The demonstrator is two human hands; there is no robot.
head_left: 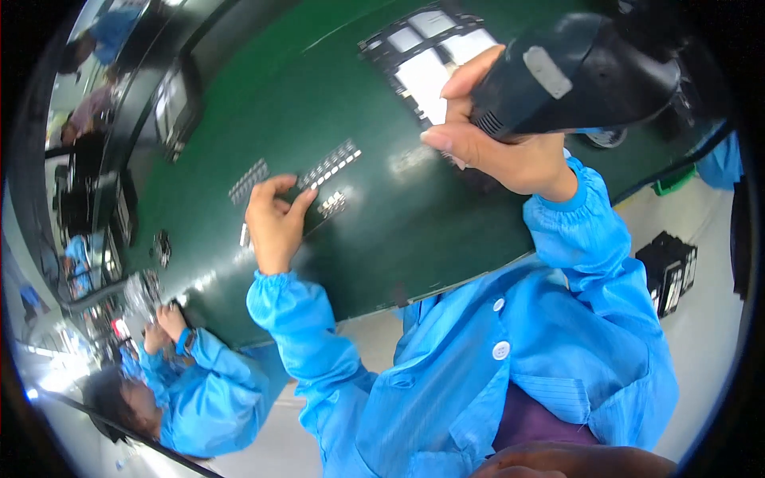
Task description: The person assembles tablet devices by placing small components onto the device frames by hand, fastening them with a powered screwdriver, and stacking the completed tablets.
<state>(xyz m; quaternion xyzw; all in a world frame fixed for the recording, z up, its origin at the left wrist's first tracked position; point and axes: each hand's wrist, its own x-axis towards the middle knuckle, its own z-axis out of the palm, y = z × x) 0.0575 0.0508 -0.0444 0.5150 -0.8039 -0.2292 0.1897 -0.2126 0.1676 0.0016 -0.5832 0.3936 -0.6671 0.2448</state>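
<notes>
My right hand (510, 155) is wrapped round a black handheld device (582, 80) with vent slots and a pale label, held above the table's right side. On the green table, my left hand (275, 219) has its thumb and forefinger curled toward each other at the near end of a row of small black-and-white parts (335, 165). Whatever lies between those fingertips is too small to make out. Right of the thumb sits a little cluster of similar parts (331, 204). Another short row of dark parts (249, 181) lies just beyond the left hand.
A black tray with white panels (426, 68) lies at the far side, partly behind my right hand. Along the left stand dark-framed equipment (175, 103) and a small dark item (162, 248). A co-worker in a blue sleeve (219, 390) works at lower left. Black boxes (668, 271) stand at right.
</notes>
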